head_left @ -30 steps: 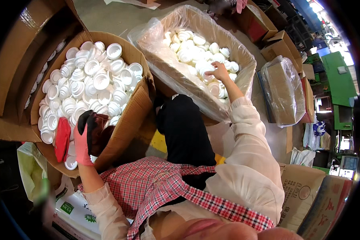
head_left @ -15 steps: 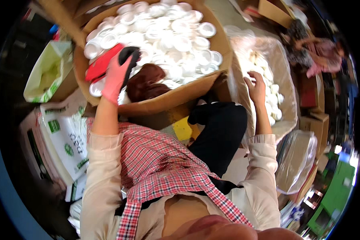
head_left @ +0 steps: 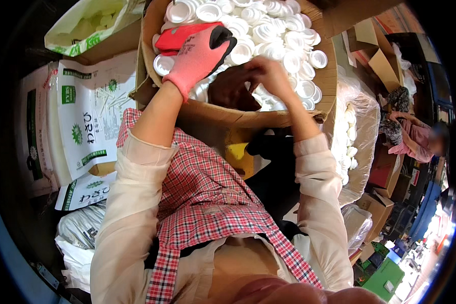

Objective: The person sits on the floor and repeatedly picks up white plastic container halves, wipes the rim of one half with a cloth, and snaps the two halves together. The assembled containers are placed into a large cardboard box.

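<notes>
My cardboard box is heaped with white plastic caps. My gloved left hand lies on them, fingers together; my bare right hand has its fingers curled into the caps. A clear bag beside the box holds more. Cartons clutter the floor.

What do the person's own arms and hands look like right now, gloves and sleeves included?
The left hand wears a pink knit glove with black-coated fingertips. The right hand is bare. Both forearms are uncovered, with pale cream sleeves pushed up toward the elbows: the left sleeve and the right sleeve. A red, white and black checked apron covers the front.
</notes>
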`<state>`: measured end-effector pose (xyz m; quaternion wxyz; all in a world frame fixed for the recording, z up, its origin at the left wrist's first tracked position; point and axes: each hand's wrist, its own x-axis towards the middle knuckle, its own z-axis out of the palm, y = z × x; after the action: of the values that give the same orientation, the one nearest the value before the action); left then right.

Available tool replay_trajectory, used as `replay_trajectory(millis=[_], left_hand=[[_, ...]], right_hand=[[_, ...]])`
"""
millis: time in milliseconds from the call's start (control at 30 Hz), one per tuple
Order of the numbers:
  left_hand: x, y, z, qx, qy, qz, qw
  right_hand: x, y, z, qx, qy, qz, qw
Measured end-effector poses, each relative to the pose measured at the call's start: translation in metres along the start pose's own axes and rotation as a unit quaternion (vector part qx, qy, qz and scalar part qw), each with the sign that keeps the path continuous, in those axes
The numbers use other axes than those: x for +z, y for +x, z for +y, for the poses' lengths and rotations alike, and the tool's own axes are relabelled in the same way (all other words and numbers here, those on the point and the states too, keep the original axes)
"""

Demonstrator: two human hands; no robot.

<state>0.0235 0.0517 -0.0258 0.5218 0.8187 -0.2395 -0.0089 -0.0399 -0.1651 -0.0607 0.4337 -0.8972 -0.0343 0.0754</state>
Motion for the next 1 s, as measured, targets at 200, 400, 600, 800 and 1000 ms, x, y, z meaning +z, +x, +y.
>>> replay_trajectory(millis=[200, 400, 600, 800, 1000], left_hand=[[0.001, 0.000, -0.009, -0.008, 0.043, -0.042, 0.998], [0.027, -0.005, -0.010, -0.032, 0.253, -0.227, 0.940], [0.078, -0.004, -0.019, 0.099, 0.342, -0.305, 0.883], [0.113, 0.007, -0.040, 0.169, 0.406, -0.352, 0.826], [0.068, 0.032, -0.011, -0.048, -0.015, -0.076, 0.996]], right_hand=[[-0.124, -0.054, -0.004, -0.051, 0.216, 0.198, 0.955], [-0.121, -0.055, 0.009, -0.071, 0.295, 0.312, 0.900], [-0.093, -0.051, 0.022, 0.070, 0.030, 0.272, 0.959], [-0.080, -0.053, 0.005, 0.151, 0.039, 0.044, 0.987], [-0.086, -0.070, 0.030, 0.149, 0.131, -0.022, 0.980]])
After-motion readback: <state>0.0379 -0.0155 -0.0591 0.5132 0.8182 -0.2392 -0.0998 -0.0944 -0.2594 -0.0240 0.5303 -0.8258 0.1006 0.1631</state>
